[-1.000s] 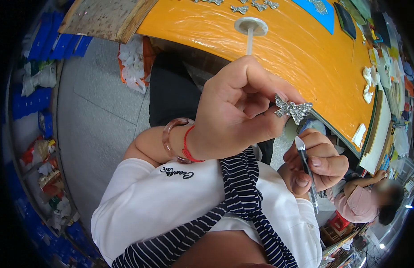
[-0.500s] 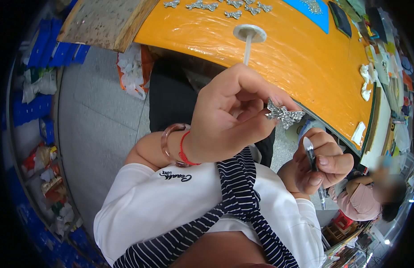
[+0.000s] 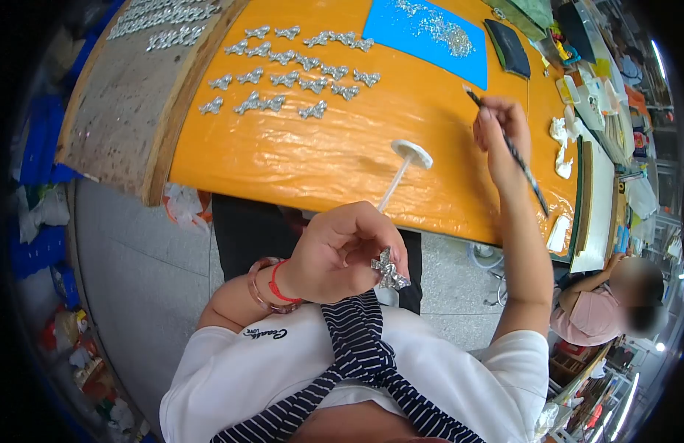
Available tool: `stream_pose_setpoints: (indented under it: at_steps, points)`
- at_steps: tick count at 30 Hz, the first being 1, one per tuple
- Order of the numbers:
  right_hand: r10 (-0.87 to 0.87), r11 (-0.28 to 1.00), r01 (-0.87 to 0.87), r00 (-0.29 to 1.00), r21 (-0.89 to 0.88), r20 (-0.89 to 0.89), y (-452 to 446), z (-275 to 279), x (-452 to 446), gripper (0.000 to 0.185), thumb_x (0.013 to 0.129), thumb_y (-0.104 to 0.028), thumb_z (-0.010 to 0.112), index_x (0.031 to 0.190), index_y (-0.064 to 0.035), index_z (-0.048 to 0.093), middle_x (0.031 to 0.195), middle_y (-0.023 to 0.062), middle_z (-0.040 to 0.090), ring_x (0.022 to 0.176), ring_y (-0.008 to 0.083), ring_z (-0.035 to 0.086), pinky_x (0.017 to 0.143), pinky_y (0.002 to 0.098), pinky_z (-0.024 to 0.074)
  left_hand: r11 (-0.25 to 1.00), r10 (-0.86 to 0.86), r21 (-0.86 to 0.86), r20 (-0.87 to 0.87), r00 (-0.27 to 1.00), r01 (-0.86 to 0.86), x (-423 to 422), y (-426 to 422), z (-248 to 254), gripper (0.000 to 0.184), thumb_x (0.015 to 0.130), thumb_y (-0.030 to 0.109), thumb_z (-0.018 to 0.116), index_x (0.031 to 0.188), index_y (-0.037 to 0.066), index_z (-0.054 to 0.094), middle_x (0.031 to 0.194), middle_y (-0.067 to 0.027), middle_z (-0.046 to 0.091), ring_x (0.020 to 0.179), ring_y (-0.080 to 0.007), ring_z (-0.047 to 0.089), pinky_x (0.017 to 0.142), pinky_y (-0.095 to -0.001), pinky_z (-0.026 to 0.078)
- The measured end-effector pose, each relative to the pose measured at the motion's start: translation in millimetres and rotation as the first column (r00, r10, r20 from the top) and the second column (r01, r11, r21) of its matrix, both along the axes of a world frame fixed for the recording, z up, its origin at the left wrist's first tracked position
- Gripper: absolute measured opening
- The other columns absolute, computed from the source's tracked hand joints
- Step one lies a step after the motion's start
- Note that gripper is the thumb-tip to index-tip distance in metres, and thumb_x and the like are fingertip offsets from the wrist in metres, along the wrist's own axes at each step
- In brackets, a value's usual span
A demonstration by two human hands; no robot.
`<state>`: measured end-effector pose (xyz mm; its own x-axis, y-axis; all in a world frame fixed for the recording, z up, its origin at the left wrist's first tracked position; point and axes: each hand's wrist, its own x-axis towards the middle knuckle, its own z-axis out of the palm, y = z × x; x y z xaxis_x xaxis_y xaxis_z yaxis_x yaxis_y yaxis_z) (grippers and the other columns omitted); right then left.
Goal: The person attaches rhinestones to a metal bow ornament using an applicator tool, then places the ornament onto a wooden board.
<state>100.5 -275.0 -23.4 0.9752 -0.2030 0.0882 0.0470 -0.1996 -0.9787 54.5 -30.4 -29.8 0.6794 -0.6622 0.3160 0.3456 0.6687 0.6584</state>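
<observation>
My left hand, with a bracelet and red cord at its wrist, is closed around a silver bow-shaped ornament in front of my chest. A pale rod with a white round disc on its end sticks out from behind that hand; where the rod ends is hidden. My right hand reaches over the table, gripping a dark pen-like stick whose pale tip points toward a blue sheet. Small sparkling stones lie scattered on this sheet.
Several silver bow ornaments lie in rows on the orange table. More stand on a worn board at left. A black tray and white tissues are at right. Another person sits at far right.
My right hand has moved from near my chest, beside the ornament, forward over the table with the stick. My left hand still holds the ornament. The view has shifted, showing more of the table.
</observation>
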Motion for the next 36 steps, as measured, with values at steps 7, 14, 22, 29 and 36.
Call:
stream_pose_setpoints:
  at_steps: [7,14,22,29,36]
  points:
    - [-0.082,0.982,0.093,0.994,-0.162,0.074,-31,-30,75,0.015,0.075,-0.008,0.054,0.085,-0.0012,0.046,0.068,0.0000,0.049,0.058,0.0033,0.042,0.051,0.0153,0.0330,0.988,-0.153,0.002,0.021,0.988,0.153,40,-9,-22,0.014,0.067,-0.004,0.043,0.081,0.001,0.043,0.076,-0.0089,0.052,0.066,-0.0090,0.050,0.054,-0.0165,0.039]
    - [-0.181,0.951,0.190,0.982,-0.246,0.061,-38,-38,72,0.012,0.074,-0.006,0.054,0.082,-0.0013,0.045,0.066,0.0000,0.049,0.058,0.0026,0.042,0.052,0.0147,0.0334,0.978,-0.168,0.110,-0.106,0.980,0.179,54,-12,-29,0.015,0.065,-0.004,0.047,0.079,0.002,0.048,0.074,-0.0069,0.055,0.060,-0.0065,0.048,0.046,-0.0150,0.034]
    - [-0.203,0.914,0.210,0.978,-0.348,0.056,-44,-39,78,0.012,0.074,-0.008,0.055,0.078,-0.0008,0.047,0.065,0.0006,0.050,0.056,0.0029,0.043,0.051,0.0149,0.0350,0.946,-0.324,0.019,0.021,0.946,0.324,61,-10,-38,0.018,0.060,-0.005,0.052,0.076,0.004,0.053,0.072,-0.0058,0.056,0.062,-0.0141,0.053,0.052,-0.0219,0.041]
    - [-0.236,0.907,0.245,0.969,-0.342,0.066,-43,-39,80,0.012,0.074,-0.009,0.055,0.078,-0.0005,0.047,0.066,0.0007,0.051,0.056,0.0029,0.044,0.052,0.0149,0.0356,0.945,-0.293,-0.090,0.190,0.937,0.314,60,-14,-50,0.030,0.061,0.004,0.061,0.086,0.009,0.047,0.082,-0.0038,0.058,0.055,-0.0140,0.052,0.043,-0.0250,0.032]
    - [-0.217,0.927,0.228,0.974,-0.299,0.069,-42,-36,79,0.009,0.076,-0.008,0.052,0.080,-0.0012,0.047,0.067,0.0020,0.052,0.056,0.0040,0.045,0.051,0.0156,0.0366,0.957,-0.268,-0.058,0.189,0.945,0.283,61,-13,-48,0.026,0.062,0.005,0.061,0.084,0.009,0.048,0.080,-0.0034,0.058,0.053,-0.0134,0.051,0.042,-0.0249,0.032]
